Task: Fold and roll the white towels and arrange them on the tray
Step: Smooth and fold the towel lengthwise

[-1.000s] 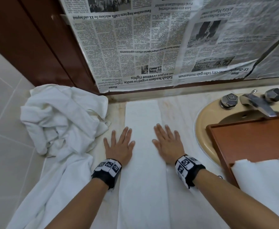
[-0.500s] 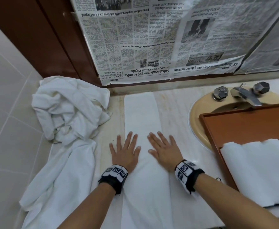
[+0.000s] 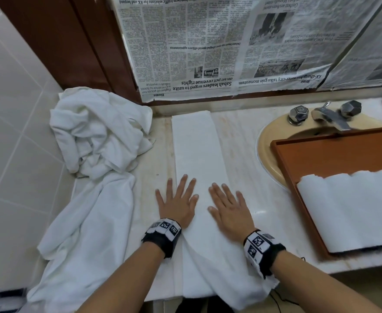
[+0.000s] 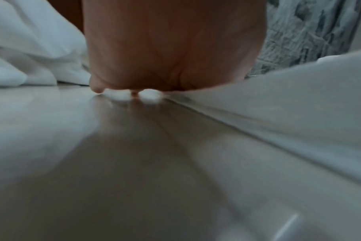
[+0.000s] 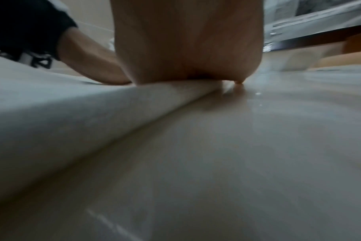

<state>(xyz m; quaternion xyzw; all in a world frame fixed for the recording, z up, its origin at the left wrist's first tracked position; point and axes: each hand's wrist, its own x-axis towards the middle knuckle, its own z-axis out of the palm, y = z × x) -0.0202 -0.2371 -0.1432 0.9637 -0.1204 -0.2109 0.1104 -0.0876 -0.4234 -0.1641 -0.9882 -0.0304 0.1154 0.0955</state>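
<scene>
A white towel [image 3: 196, 150] folded into a long narrow strip lies on the marble counter, running from the back wall to the front edge, where its near end hangs over. My left hand [image 3: 177, 198] lies flat on its left edge with fingers straight and spread. My right hand [image 3: 229, 207] presses flat on its right edge. Both palms show close up in the wrist views, the left hand [image 4: 171, 48] and the right hand [image 5: 188, 42], each half on the towel [image 4: 278, 104] [image 5: 62, 110], half on the counter. A brown tray [image 3: 334, 154] at the right holds rolled white towels [image 3: 352, 211].
A heap of crumpled white towels [image 3: 95, 136] fills the counter's left corner and trails down over the front edge. The beige sink [image 3: 269, 150] with its metal tap [image 3: 328, 116] lies under the tray. Newspaper [image 3: 219, 46] covers the back wall.
Both hands have slid along the folded strip toward me, staying flat on its edges. The view has shifted, showing more of the tray and the front edge.
</scene>
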